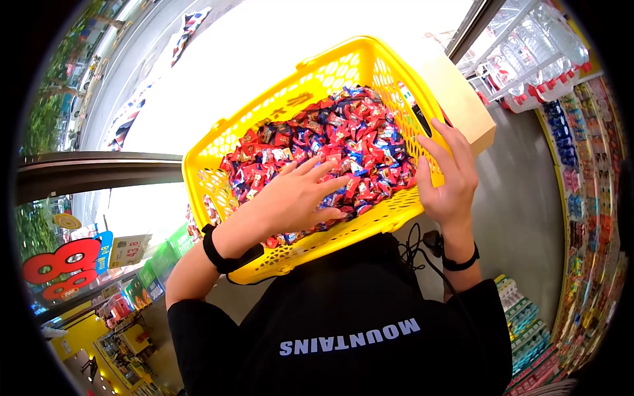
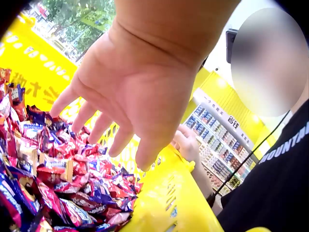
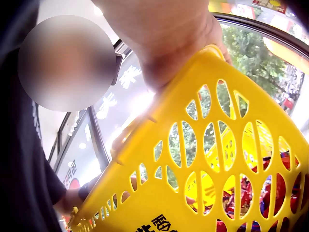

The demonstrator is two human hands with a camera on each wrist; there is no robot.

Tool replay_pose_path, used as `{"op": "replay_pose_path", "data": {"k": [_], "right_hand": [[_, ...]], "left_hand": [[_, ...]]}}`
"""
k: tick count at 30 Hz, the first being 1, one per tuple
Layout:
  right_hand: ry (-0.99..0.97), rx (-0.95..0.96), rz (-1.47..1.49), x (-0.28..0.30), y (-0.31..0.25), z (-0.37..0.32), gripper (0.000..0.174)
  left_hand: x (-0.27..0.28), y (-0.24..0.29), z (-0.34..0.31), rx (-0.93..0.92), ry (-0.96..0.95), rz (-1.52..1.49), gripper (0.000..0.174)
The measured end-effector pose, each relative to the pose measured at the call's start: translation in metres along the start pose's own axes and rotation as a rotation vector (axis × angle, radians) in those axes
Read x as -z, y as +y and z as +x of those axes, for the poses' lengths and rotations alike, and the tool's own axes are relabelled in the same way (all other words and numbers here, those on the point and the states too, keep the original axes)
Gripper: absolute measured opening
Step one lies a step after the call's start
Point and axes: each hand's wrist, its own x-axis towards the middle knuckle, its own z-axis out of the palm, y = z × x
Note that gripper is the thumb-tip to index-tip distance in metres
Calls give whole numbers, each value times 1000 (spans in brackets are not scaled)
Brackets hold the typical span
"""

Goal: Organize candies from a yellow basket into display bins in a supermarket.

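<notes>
Crinkled, glossy red and blue wrapped candies [image 1: 376,142] lay heaped in a yellow plastic basket [image 1: 383,219] with rounded holes, leaving bare wall above them along its far edge. The left hand [image 1: 287,199], palm down and fingers spread, was over the candies toward the near edge. The right hand [image 1: 452,181] rested, fingers fairly straight, at the right edge; a tan box [image 1: 460,105] stood beyond.

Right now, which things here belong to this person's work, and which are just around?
Apparently in the job:
- yellow basket
- wrapped candies inside
- left hand over them
- right hand at the basket

Just around:
- bottles
- stocked shelves
- red number sign
</notes>
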Motion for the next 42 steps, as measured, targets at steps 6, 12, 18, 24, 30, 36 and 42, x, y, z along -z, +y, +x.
{"op": "replay_pose_path", "data": {"k": [6, 12, 18, 24, 30, 36, 42], "right_hand": [[-15, -3, 8, 0, -1, 1, 30], [-50, 4, 9, 0, -2, 2, 32], [-100, -3, -6, 0, -1, 2, 34], [-99, 2, -35, -1, -3, 2, 32], [-75, 57, -87, -6, -36, -8, 29], [-123, 165, 41, -38, -122, -25, 29], [-261, 294, 189, -92, -231, -57, 32]], "left_hand": [[26, -14, -45, 231, 187, 54, 61], [24, -29, -109, 509, 431, 69, 60], [-28, -44, -159, 764, 683, 41, 60], [-61, -37, -178, 828, 766, -50, 66], [-87, -50, -223, 834, 874, -105, 60], [-121, -62, -290, 922, 845, 69, 59], [-215, -97, -389, 1089, 858, 157, 61]]}}
